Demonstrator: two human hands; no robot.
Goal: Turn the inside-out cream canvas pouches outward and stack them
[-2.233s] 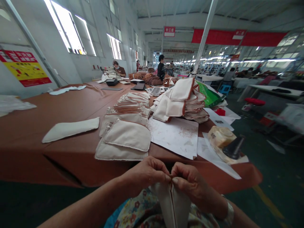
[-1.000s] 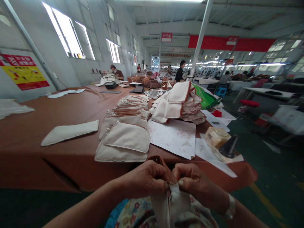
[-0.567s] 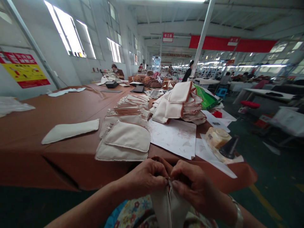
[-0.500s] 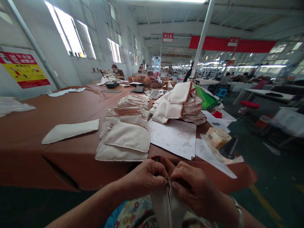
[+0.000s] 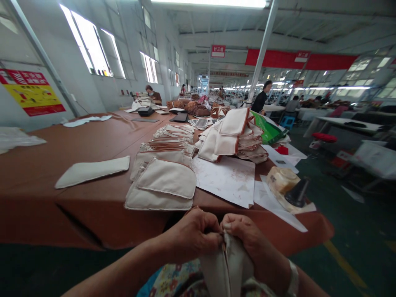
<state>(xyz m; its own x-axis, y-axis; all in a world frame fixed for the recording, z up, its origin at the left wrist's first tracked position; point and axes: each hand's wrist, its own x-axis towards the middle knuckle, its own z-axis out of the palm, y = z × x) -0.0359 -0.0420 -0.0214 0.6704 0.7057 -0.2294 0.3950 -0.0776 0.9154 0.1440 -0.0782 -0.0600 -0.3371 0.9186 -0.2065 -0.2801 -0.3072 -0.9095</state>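
Just in front of the table's near edge, my left hand [image 5: 196, 233] and my right hand [image 5: 252, 237] meet, thumbs and fingers pinched together. Between them is a cream pouch [image 5: 215, 268] with a narrow seam or slit down its middle. Both hands grip its upper end, and the rest hangs down over a flowered cloth [image 5: 168, 278] on my lap. Its top edge is partly covered by my fingers. Right behind my hands lie two cream sewn panels [image 5: 167, 177], one overlapping the other.
Rows of cream panels [image 5: 173, 136] and a pile of brown-edged pouches [image 5: 232, 123] cover the middle of the brown table [image 5: 93, 144]. One panel [image 5: 93, 170] lies apart at left. White paper [image 5: 225, 177], a yellowish container [image 5: 281, 177] and a black cone [image 5: 297, 194] stand rightward.
My right hand has turned and shifted slightly, its fingers now folded over the pouch's top. The brown part showing above my hands has mostly gone from sight. A person in black appears behind, near the pillar.
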